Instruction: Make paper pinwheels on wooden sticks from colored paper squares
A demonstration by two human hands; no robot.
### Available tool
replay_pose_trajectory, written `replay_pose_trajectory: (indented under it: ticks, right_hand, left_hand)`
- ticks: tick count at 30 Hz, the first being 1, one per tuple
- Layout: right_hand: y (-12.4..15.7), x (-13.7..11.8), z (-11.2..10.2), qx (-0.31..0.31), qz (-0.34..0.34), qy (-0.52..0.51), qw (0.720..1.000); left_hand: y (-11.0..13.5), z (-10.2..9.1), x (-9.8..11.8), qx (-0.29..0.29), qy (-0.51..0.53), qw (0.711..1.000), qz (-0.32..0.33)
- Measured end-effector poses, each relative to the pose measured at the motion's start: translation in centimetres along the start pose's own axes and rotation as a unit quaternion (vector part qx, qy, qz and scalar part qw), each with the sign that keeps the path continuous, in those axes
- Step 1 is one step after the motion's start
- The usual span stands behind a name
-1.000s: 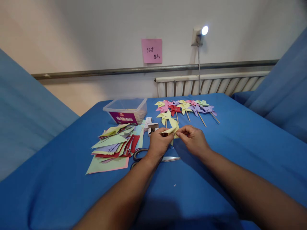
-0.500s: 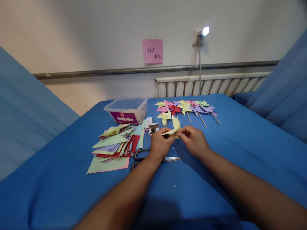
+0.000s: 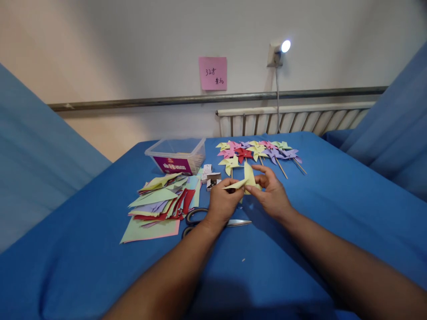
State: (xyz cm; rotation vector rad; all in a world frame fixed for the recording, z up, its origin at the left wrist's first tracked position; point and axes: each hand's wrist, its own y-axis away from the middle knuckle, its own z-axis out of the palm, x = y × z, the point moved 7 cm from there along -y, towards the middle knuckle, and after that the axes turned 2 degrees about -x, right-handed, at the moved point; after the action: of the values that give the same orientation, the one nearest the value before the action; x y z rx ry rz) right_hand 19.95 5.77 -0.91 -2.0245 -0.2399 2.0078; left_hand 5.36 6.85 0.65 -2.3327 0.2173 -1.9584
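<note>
Between my hands is a pale yellow paper pinwheel [image 3: 248, 178], its blades partly folded over. My left hand [image 3: 225, 200] pinches it from the left, with fingers closed on the paper. From the right, my right hand [image 3: 269, 191] grips its edge, thumb in front and fingers curled behind. Black-handled scissors [image 3: 239, 222] lie on the cloth under my left wrist, which hides part of them. Just beyond my left hand sits a small open box [image 3: 213, 181] with dark little pieces inside.
A stack of coloured paper [image 3: 160, 200] lies on the left of the blue-covered table [image 3: 100, 262]. Behind it stands a clear plastic tub [image 3: 176, 156] holding pale sticks. Several finished pinwheels [image 3: 258, 151] on sticks rest at the back, near a radiator [image 3: 300, 120].
My right hand's fingers have spread and shifted around the yellow paper's right side. One blade now stands wider and more upright. My left hand has stayed nearly in place.
</note>
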Motion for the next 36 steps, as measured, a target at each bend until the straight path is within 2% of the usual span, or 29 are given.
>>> replay_pose_trajectory:
  ticks: [8, 19, 27, 30, 36]
  right_hand:
    - [-0.2, 0.3, 0.3, -0.022, 0.023, 0.027, 0.999]
    - [-0.1, 0.4, 0.1, -0.021, 0.030, 0.042, 0.998]
    - [-0.1, 0.3, -0.3, 0.004, 0.001, 0.104, 0.995]
    - [-0.2, 0.7, -0.1, 0.002, 0.019, 0.057, 0.998]
    - [0.1, 1.6, 1.0, -0.040, 0.120, -0.104, 0.986]
  left_hand:
    - [0.0, -0.1, -0.1, 0.001, -0.001, 1.000, 0.000]
    - [0.4, 0.0, 0.5, -0.002, -0.007, 1.000, 0.004]
    - [0.2, 0.6, -0.6, -0.018, 0.089, 0.995, -0.041]
    - [0.0, 0.9, -1.5, -0.027, 0.143, 0.987, -0.071]
    - [-0.1, 1.1, -2.7, -0.030, 0.212, 0.968, -0.130]
